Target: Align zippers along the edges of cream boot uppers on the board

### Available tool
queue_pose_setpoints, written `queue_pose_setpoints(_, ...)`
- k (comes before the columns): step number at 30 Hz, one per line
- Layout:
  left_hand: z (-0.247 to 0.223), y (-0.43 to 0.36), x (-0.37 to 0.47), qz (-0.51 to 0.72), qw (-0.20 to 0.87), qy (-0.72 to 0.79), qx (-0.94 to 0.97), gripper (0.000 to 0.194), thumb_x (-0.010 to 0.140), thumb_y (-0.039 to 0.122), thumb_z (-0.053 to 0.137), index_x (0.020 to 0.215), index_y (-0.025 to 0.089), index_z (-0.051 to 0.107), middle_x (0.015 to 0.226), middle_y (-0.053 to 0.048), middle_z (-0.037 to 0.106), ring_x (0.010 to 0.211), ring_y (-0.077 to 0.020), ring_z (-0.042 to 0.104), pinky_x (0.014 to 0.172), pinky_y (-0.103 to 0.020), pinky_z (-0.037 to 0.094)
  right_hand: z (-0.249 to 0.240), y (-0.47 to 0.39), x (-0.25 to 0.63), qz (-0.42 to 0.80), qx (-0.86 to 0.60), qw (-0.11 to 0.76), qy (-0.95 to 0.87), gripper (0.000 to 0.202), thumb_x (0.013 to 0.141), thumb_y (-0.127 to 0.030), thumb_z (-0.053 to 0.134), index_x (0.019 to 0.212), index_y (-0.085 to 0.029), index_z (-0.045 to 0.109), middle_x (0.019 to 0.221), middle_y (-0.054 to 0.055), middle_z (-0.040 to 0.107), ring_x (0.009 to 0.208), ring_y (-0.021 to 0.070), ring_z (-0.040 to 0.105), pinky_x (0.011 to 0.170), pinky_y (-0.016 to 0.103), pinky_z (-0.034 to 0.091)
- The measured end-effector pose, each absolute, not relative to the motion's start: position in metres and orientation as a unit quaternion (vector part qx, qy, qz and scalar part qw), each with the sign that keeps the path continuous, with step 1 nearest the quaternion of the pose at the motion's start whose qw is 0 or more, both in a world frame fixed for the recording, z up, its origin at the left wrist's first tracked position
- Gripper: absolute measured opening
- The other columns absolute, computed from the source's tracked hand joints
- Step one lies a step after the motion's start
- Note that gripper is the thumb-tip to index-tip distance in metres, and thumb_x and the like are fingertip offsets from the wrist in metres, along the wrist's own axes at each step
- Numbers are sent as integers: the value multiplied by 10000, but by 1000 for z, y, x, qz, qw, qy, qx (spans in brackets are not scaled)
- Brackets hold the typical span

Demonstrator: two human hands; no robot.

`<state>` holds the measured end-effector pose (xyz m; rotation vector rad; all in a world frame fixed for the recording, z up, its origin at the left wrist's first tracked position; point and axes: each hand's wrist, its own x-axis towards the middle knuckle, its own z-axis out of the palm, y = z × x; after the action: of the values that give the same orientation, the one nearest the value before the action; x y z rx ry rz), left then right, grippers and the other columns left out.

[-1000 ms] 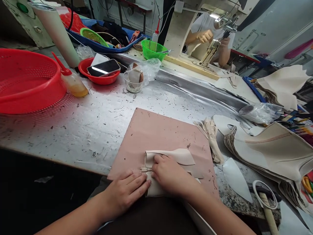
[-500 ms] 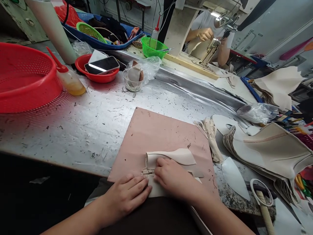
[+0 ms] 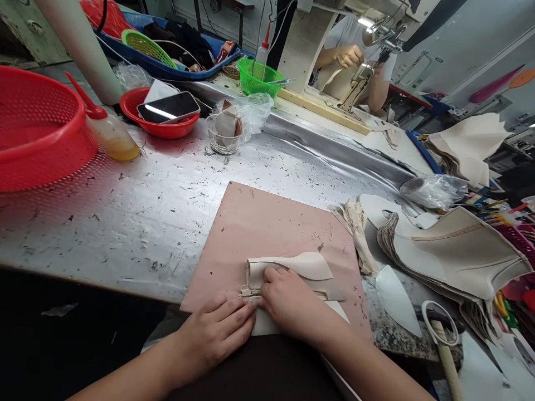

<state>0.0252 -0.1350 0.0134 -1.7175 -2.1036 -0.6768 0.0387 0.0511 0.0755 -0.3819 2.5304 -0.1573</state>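
Observation:
A folded cream leather-like piece (image 3: 307, 265) lies on a pink board (image 3: 267, 223) near the front edge of the work surface. A narrow strip with a metal part, perhaps a zipper (image 3: 249, 292), runs along its near side. My left hand (image 3: 223, 328) lies nearly flat with its fingers slightly spread, fingertips at the lower left of the piece beside the metal part. My right hand (image 3: 284, 295) rests over the middle of the piece with its fingers bent and pressed together; what lies under those fingertips is hidden.
Left are a red basket (image 3: 42, 133), a glue bottle (image 3: 115, 139) and a red bowl (image 3: 167, 131) with a phone. Stacked cream pieces (image 3: 451, 256) and a tape roll (image 3: 438, 323) lie right. A person works behind a sewing machine (image 3: 305, 50).
The whole view has shifted slightly, objects appearing a little further left. My right hand has shifted slightly along the strip, and more of the metal part shows to its right.

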Motion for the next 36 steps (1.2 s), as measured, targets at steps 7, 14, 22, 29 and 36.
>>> queue_pose_setpoints(7, 12, -128, 27, -206, 172, -766, -585, 231, 887, 109, 407, 905, 174, 628, 975, -2, 694, 901, -151, 571, 784, -297, 361, 85, 54, 38, -38, -99, 292, 950, 309, 851, -349, 491, 851, -112, 689, 914, 128, 583, 867, 272, 530, 771, 395, 384)
queue_pose_setpoints(14, 21, -123, 30, -137, 198, -802, -547, 166, 867, 170, 491, 825, 264, 622, 960, 109, 687, 905, -119, 515, 830, -291, 310, 94, 83, 45, -60, -105, 287, 950, 229, 824, -265, 471, 846, -142, 662, 931, 105, 581, 838, 227, 520, 767, 354, 360)
queue_pose_setpoints(22, 18, -115, 33, -95, 163, -810, -554, 323, 867, 190, 377, 1099, 209, 600, 909, 13, 676, 919, -176, 469, 842, -349, 265, 83, 82, 41, -56, -94, 277, 955, 217, 820, -268, 511, 859, -131, 674, 968, 113, 576, 881, 237, 514, 799, 361, 364)
queue_pose_setpoints(29, 21, -97, 35, -73, 177, -775, -602, 288, 780, 135, 426, 937, 196, 659, 991, -5, 667, 937, -185, 494, 850, -342, 304, 79, 74, 40, -25, -72, 276, 958, 192, 803, -239, 524, 833, -132, 680, 963, 109, 583, 874, 252, 538, 767, 362, 393)
queue_pose_setpoints(36, 17, -89, 37, -17, 148, -750, -645, 404, 729, 171, 469, 1121, 150, 568, 1155, -81, 619, 1021, -221, 509, 853, -371, 335, 114, 115, 44, -30, -76, 354, 932, 359, 639, -489, 670, 771, -155, 687, 850, 75, 634, 759, 234, 576, 666, 311, 409)
